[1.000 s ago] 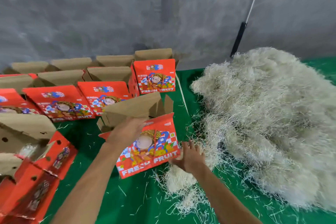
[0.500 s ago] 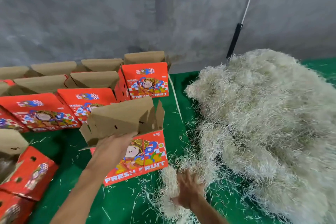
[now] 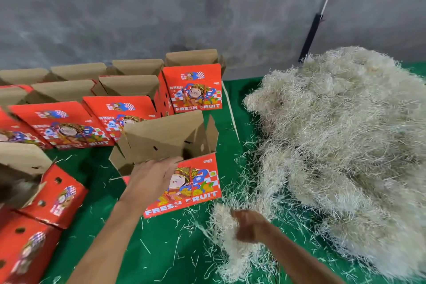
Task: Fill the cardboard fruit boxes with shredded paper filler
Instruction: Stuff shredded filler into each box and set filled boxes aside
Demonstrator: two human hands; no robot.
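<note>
At the far left, red fruit boxes [image 3: 34, 233] lie tipped on the green-covered counter [image 3: 161, 249], their printed sides up; one with its brown flap open [image 3: 20, 168] shows a dark interior with a pale blur inside that cannot be made out. Behind them, two rows of upright boxes [image 3: 69, 127] stand side by side toward the grey wall [image 3: 138, 18], brown top flaps raised, red fronts printed "FRESH FRUIT"; what they hold is hidden by the flaps. The end box of the back row [image 3: 196, 90] stands at the right of that group.

In the middle, the open box [image 3: 191, 182] sits tilted, its brown flaps standing up and its mouth facing away, so its contents cannot be seen. The left hand [image 3: 149, 180] rests on its near top edge, fingers [image 3: 170, 161] curled over the rim and grasping it.

Just right of that box, the right hand [image 3: 249, 226] is blurred; its fingers appear clenched round a clump of shredded paper [image 3: 223, 221] low over the counter, with loose strands scattered underneath.

To the right, the big heap of shredded paper filler [image 3: 345, 145] covers the counter up to the frame edge. Behind it a black-and-white pole [image 3: 311, 37] leans against the wall.
</note>
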